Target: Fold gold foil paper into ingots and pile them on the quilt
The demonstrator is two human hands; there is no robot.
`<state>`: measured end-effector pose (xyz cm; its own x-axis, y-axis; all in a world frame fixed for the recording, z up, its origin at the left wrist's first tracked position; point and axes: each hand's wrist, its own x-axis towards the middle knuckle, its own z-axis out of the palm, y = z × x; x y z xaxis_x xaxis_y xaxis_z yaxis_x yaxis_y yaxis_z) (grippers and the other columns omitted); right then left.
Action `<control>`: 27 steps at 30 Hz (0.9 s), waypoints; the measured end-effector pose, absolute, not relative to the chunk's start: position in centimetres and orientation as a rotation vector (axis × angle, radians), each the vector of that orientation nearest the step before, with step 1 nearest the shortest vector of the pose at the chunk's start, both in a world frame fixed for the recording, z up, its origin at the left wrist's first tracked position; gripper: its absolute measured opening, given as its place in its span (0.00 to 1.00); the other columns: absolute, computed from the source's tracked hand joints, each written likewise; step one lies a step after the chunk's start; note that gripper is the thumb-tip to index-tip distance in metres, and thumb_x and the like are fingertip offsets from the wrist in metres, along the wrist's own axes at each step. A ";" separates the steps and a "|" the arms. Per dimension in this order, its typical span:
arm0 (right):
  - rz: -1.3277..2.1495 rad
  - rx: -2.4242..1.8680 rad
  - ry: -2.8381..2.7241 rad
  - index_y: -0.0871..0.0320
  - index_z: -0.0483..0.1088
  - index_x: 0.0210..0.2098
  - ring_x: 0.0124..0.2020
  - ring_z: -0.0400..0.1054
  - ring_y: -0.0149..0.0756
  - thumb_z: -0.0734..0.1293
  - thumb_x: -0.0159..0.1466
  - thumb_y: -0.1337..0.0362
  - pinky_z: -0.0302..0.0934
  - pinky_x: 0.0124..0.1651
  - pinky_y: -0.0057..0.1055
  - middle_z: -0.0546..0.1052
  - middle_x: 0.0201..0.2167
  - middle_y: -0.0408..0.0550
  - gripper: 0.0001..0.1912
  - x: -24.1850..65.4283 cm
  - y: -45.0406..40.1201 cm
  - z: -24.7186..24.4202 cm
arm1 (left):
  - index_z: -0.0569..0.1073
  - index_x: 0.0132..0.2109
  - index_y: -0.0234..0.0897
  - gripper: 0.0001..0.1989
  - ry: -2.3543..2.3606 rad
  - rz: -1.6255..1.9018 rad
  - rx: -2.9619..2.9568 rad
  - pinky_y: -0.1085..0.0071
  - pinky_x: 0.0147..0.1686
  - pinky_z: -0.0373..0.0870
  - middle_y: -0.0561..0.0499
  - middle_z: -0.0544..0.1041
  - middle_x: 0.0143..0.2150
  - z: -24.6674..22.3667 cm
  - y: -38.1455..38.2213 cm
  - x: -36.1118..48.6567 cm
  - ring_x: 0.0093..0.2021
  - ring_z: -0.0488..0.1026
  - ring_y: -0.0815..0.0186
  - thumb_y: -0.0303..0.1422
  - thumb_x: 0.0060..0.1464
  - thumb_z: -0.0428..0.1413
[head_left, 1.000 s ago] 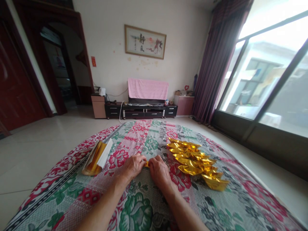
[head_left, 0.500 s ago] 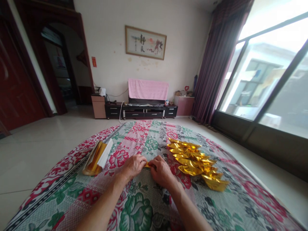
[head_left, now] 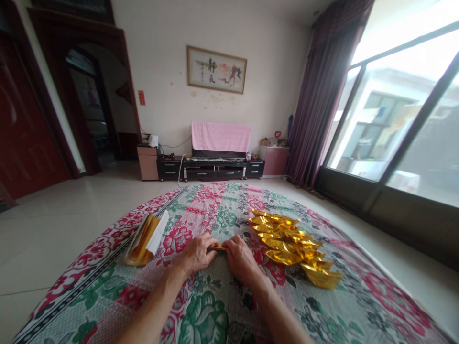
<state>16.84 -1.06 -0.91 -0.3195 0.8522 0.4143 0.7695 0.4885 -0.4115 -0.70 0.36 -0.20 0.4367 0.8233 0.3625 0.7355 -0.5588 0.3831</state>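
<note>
A narrow strip of folded gold paper (head_left: 218, 248) spans the small gap between my two hands. My left hand (head_left: 199, 252) pinches its left end, with the fingers curled in. At the right end, my right hand (head_left: 240, 257) grips it between thumb and fingers. Both hands are low over the flowered cloth (head_left: 204, 317). To the right lie several shiny gold folded-paper pieces (head_left: 285, 243), overlapping in rows. On the left rests a loosely rolled stack of gold and white paper sheets (head_left: 147, 239).
The cloth covers a round-edged surface. Beyond it stand a low black cabinet (head_left: 215, 170) and a pink cloth (head_left: 221, 136) over a dark object. Purple curtains (head_left: 319, 95) and a large window are at the right; a red-brown door (head_left: 28, 124) is at the left.
More of the gold strip shows between my hands, and my left hand has shifted slightly left and down. The whole view has tilted up a little.
</note>
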 end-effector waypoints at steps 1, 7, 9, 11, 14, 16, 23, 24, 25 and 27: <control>0.178 -1.329 -2.149 0.57 0.70 0.40 0.38 0.64 0.32 0.55 0.64 0.69 0.56 0.42 0.24 0.69 0.35 0.49 0.13 16.8 -1.0 -0.9 | 0.74 0.39 0.41 0.10 1.369 0.807 2.512 0.74 0.37 0.63 0.52 0.70 0.33 -0.4 0.5 -0.7 0.35 0.68 0.67 0.30 0.50 0.52; 0.129 -1.279 -2.189 0.60 0.70 0.33 0.33 0.63 0.32 0.53 0.65 0.70 0.54 0.36 0.25 0.70 0.29 0.49 0.14 17.0 -0.5 -0.8 | 0.75 0.33 0.37 0.10 1.280 1.029 2.410 0.73 0.38 0.64 0.49 0.71 0.32 -0.6 1.1 -0.4 0.36 0.69 0.67 0.32 0.54 0.49; 0.159 -1.288 -2.144 0.61 0.69 0.32 0.31 0.63 0.31 0.53 0.65 0.69 0.53 0.34 0.25 0.70 0.28 0.48 0.14 17.0 -0.4 -0.8 | 0.75 0.31 0.35 0.09 1.245 1.090 2.336 0.74 0.37 0.63 0.49 0.72 0.32 -0.4 0.9 -0.2 0.35 0.69 0.67 0.32 0.52 0.50; 0.240 -1.292 -2.072 0.60 0.68 0.30 0.28 0.62 0.30 0.52 0.65 0.68 0.52 0.32 0.25 0.69 0.26 0.46 0.15 16.9 -0.4 -0.7 | 0.74 0.30 0.34 0.10 1.245 1.087 2.196 0.74 0.33 0.63 0.50 0.73 0.29 -0.1 0.6 0.1 0.31 0.69 0.68 0.34 0.52 0.50; 0.427 -1.269 -1.943 0.59 0.68 0.29 0.24 0.61 0.29 0.52 0.65 0.64 0.51 0.29 0.24 0.68 0.22 0.43 0.16 16.8 -0.5 -0.3 | 0.73 0.31 0.34 0.14 1.237 1.028 1.910 0.75 0.24 0.59 0.52 0.72 0.21 0.3 0.3 0.4 0.22 0.66 0.70 0.39 0.53 0.48; 0.570 -1.232 -1.853 0.59 0.69 0.29 0.24 0.62 0.29 0.53 0.64 0.62 0.51 0.28 0.24 0.68 0.21 0.42 0.17 16.8 -0.7 -0.1 | 0.73 0.32 0.33 0.16 1.191 1.018 1.782 0.76 0.21 0.56 0.53 0.72 0.19 0.3 0.2 0.4 0.19 0.64 0.71 0.41 0.53 0.48; 0.998 -1.037 -1.632 0.61 0.70 0.34 0.23 0.60 0.27 0.62 0.57 0.62 0.52 0.25 0.22 0.71 0.23 0.41 0.10 16.8 -0.6 -0.2 | 0.72 0.33 0.33 0.17 1.120 1.051 1.588 0.77 0.20 0.57 0.53 0.73 0.19 -0.1 0.5 0.3 0.18 0.63 0.72 0.43 0.51 0.50; 1.013 -1.020 -1.624 0.61 0.70 0.34 0.22 0.59 0.26 0.62 0.56 0.62 0.51 0.25 0.22 0.71 0.23 0.40 0.10 16.8 -0.6 -0.3 | 0.72 0.33 0.33 0.17 1.111 1.052 1.573 0.77 0.20 0.58 0.53 0.73 0.19 -0.1 0.5 0.3 0.18 0.64 0.71 0.43 0.51 0.50; 1.020 -1.006 -1.621 0.61 0.70 0.34 0.22 0.59 0.26 0.63 0.56 0.62 0.51 0.25 0.22 0.71 0.23 0.40 0.10 16.8 -0.5 -0.3 | 0.72 0.33 0.33 0.16 1.101 1.050 1.562 0.77 0.20 0.59 0.53 0.73 0.19 -0.1 0.5 0.3 0.18 0.65 0.71 0.43 0.51 0.51; 1.028 -0.980 -1.623 0.60 0.71 0.33 0.23 0.59 0.26 0.63 0.57 0.61 0.52 0.26 0.22 0.71 0.23 0.41 0.10 16.9 -0.5 -0.3 | 0.72 0.33 0.33 0.16 1.081 1.044 1.547 0.77 0.20 0.60 0.53 0.73 0.20 0.0 0.5 0.4 0.19 0.67 0.70 0.43 0.50 0.51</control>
<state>16.86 -0.51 -0.32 -0.2319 0.9282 0.2910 0.1337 0.3267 -0.9356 0.37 0.47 -0.01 0.2458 0.9617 0.1215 0.1551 -0.1628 0.9744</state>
